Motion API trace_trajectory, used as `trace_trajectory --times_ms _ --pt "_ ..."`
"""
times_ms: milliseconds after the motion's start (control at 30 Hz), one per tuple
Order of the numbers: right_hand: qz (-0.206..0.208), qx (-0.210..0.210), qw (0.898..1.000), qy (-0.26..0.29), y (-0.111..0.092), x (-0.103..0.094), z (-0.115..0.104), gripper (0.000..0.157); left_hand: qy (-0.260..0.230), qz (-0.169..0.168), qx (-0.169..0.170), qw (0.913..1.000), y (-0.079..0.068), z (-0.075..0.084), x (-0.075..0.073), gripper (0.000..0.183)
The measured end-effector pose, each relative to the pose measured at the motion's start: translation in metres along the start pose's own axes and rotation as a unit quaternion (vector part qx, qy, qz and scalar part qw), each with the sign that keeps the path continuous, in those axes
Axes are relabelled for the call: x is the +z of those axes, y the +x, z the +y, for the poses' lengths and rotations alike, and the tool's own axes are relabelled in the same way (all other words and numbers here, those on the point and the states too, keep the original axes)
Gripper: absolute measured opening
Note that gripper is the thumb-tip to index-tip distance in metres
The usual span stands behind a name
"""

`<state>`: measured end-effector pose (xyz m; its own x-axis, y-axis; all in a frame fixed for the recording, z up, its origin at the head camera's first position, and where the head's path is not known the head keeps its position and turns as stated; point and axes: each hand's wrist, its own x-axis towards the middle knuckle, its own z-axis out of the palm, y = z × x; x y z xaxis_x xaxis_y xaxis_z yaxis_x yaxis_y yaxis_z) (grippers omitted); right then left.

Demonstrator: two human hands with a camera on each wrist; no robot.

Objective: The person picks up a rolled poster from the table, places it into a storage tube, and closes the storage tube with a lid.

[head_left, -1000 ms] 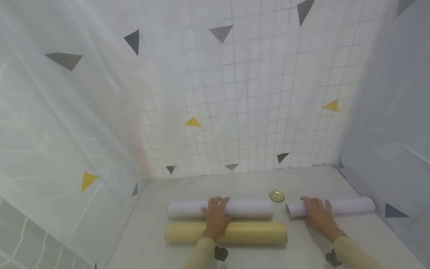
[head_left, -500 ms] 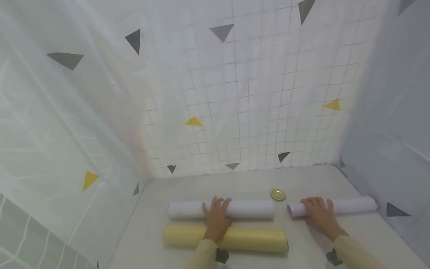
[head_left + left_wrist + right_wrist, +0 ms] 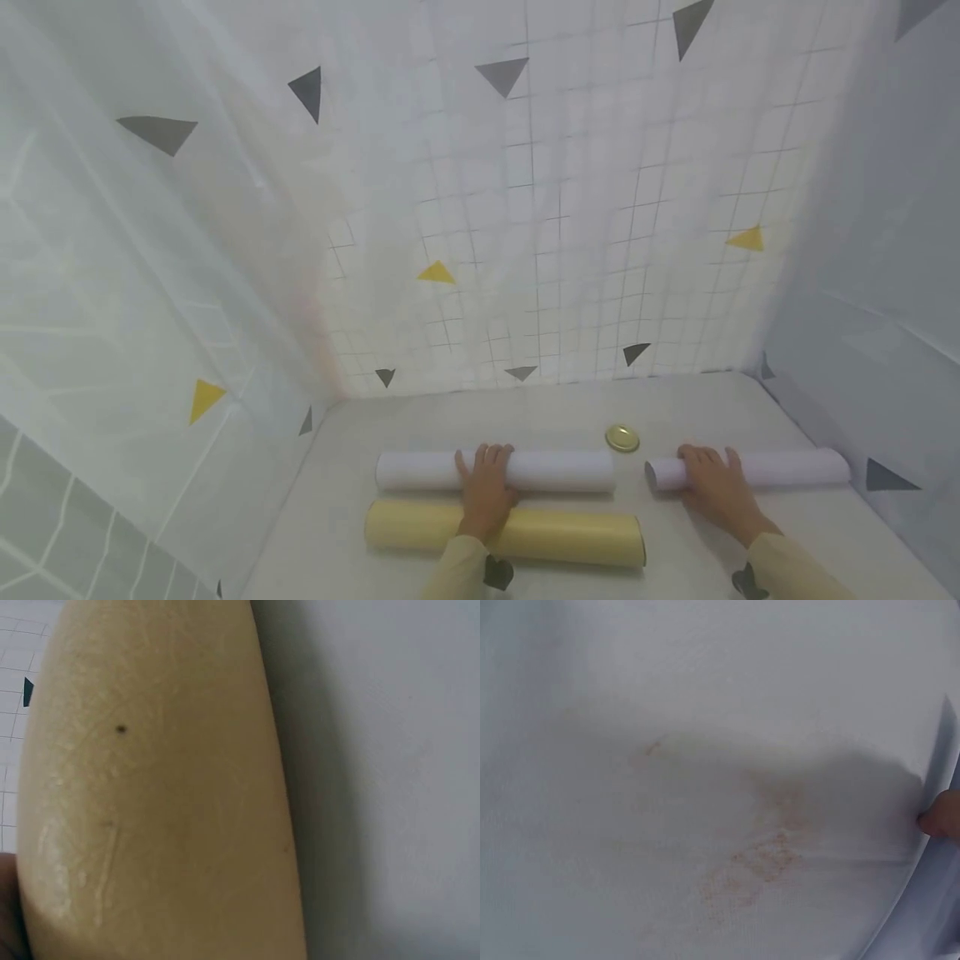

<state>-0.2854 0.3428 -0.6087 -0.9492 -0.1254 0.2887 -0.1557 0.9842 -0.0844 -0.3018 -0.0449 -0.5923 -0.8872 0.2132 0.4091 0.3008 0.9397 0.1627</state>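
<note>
A white paper roll point(image 3: 562, 472) lies crosswise on the white surface in the head view, and my left hand point(image 3: 486, 493) grips its middle, fingers over the top and thumb on the near side. Just nearer, a yellow roll point(image 3: 570, 536) lies under my left wrist; its glossy, wrinkled side point(image 3: 165, 780) fills much of the left wrist view. At right, my right hand point(image 3: 716, 487) holds a thinner white paper roll point(image 3: 795, 468) near its open left end. In the right wrist view, a thumb tip point(image 3: 941, 815) presses against this roll's edge. The undersides of both white rolls are hidden.
A round gold lid point(image 3: 622, 437) lies behind the gap between the white rolls. White sheeting with a grid and triangles point(image 3: 517, 250) rises behind the surface, with more sheeting at left point(image 3: 150, 275) and right point(image 3: 885, 333). Brownish stains point(image 3: 769, 855) mark the white cloth.
The yellow roll has rolled slightly nearer, tilting and widening the gap to the white roll. My left fingers have shifted a little on the white roll. My right hand keeps its hold.
</note>
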Motion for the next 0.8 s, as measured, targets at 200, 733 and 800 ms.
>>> trace_trajectory --times_ms 200,733,800 --pt "0.012 -0.017 1.000 0.011 0.000 -0.003 -0.005 0.061 0.037 0.005 0.005 0.9993 0.001 0.001 -0.004 0.072" --pt "0.053 -0.054 0.997 0.005 0.011 -0.002 -0.024 0.061 0.018 0.046 -0.006 0.9988 0.002 0.001 0.004 0.073" --pt "0.067 -0.059 0.996 0.012 0.011 -0.002 -0.027 0.061 0.021 0.052 -0.003 0.9984 0.001 0.000 0.005 0.073"
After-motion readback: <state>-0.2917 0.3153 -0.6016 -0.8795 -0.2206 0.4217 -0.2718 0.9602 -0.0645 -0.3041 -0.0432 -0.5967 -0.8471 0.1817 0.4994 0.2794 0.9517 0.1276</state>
